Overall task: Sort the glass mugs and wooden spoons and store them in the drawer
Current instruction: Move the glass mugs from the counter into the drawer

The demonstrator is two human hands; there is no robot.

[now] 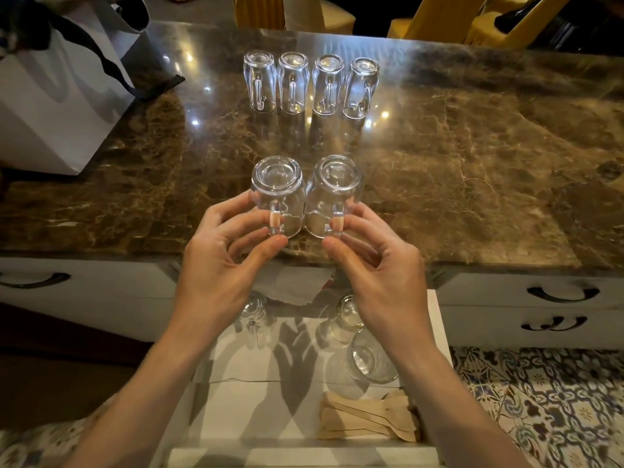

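Two upturned glass mugs stand side by side near the counter's front edge. My left hand (224, 256) pinches the handle of the left mug (277, 194). My right hand (373, 261) pinches the handle of the right mug (334, 194). Farther back, a row of several upturned glass mugs (310, 84) stands on the marble. Below me the white drawer (256, 393) is open. It holds an upturned mug (252, 315) at the back left, two mugs (358, 339) at the back right, and a pile of wooden spoons (369, 418) at the front right.
A white paper bag (57, 96) with black handles stands on the brown marble counter (472, 157) at the left. Closed drawers with dark handles (563, 293) flank the open one. Yellow chairs (439, 18) stand behind the counter. Patterned floor tiles (540, 400) lie at the right.
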